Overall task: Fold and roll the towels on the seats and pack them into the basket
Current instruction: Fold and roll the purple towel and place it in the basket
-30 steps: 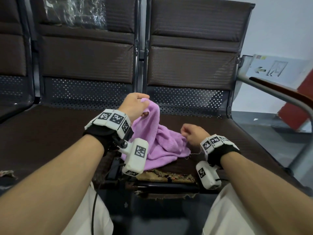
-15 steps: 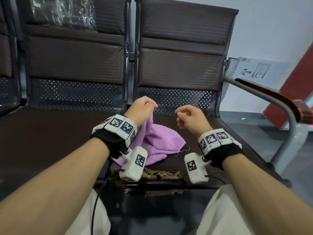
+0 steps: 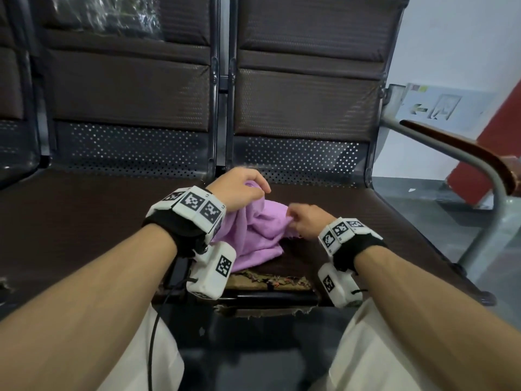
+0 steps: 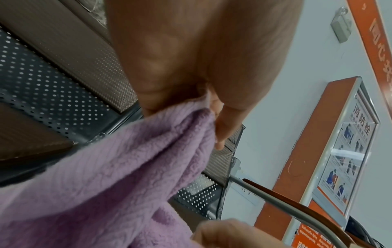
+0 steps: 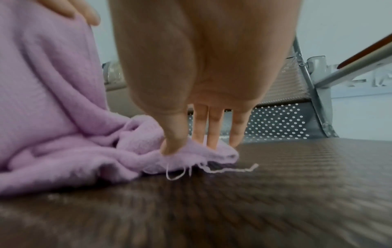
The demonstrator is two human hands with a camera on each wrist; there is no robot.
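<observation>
A crumpled purple towel (image 3: 260, 232) lies on the brown seat (image 3: 352, 221) in front of me. My left hand (image 3: 262, 191) grips its upper edge and holds that part raised off the seat. In the left wrist view the thumb and fingers (image 4: 220, 127) pinch a bunch of the towel (image 4: 106, 184). My right hand (image 3: 291, 219) is low at the towel's right side. In the right wrist view its thumb (image 5: 171, 144) and fingers pinch a frayed corner of the towel (image 5: 214, 152) just above the seat, with loose threads trailing. No basket is in view.
A metal armrest with a wooden top (image 3: 465, 148) bounds the seat on the right. A second seat (image 3: 70, 215) is to the left, with clear plastic wrap (image 3: 107, 15) on its backrest. The seat's front edge (image 3: 267, 280) is torn and frayed.
Half a second ago my right hand hovered free above the seat. It has now come down and taken the towel's right corner. My left hand has kept its hold throughout.
</observation>
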